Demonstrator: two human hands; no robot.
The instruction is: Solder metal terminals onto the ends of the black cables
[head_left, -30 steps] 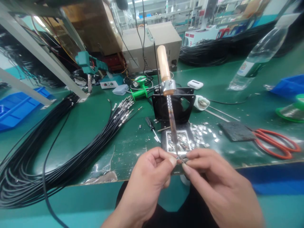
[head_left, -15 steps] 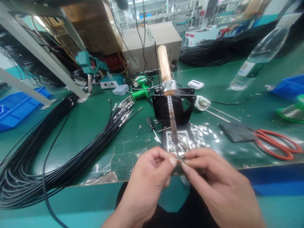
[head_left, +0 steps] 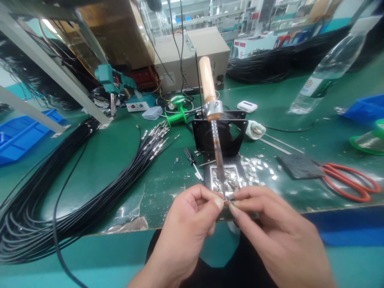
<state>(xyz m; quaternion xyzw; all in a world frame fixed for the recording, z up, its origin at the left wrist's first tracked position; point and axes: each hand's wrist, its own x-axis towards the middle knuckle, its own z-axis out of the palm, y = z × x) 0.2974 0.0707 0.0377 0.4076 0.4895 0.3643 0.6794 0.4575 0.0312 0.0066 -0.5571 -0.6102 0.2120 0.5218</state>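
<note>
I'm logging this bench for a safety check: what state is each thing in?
Left hand: pinched shut beside the iron's tip, its hold too blurred to identify
Right hand: fingers pinched there too
Iron: clamped, tip down; heat not visible
Tray: holding small metal parts
Cables: bundled, lying curved
Screwdriver: lying down
Bottle: standing
Scissors: lying, blades hidden

Clear bottle point(head_left: 337, 62) near blue bin point(head_left: 367, 110), right; brown carton point(head_left: 117, 34), back left.
</note>
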